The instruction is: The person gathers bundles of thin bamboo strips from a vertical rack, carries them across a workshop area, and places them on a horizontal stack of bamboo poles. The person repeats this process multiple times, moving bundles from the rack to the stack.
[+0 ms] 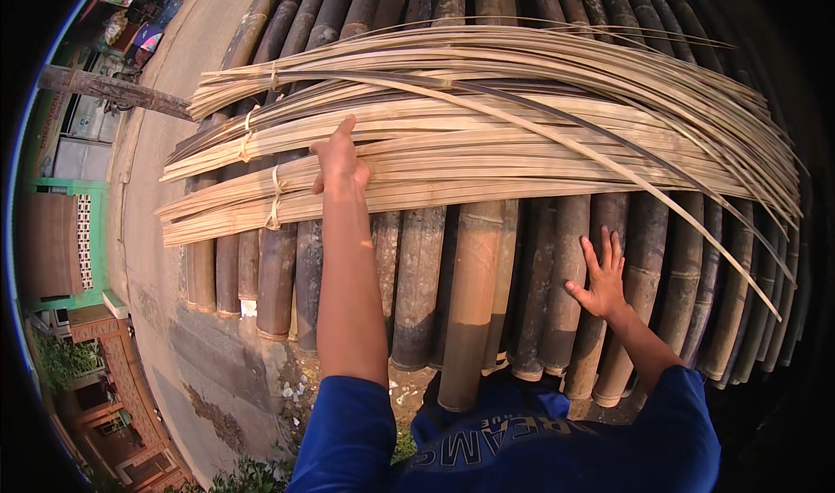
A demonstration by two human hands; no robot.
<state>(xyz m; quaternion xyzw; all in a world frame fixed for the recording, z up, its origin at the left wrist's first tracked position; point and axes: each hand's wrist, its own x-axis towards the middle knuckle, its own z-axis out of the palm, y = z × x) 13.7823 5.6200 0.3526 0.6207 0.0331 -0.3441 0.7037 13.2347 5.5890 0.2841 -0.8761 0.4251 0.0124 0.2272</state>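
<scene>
Atop bamboo poles (472, 293): right hand (603, 286) splayed, left hand (342, 161) on tied strips (522, 154), grip unclear.

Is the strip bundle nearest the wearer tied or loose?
Tied, near its left end: a pale band wraps the strip bundle there. No tie shows farther right.

Bamboo poles (470, 319) lie side by side across the middle of the frame; over their upper part rest three bundles of pale strips (522, 163), tied toward the left.
</scene>
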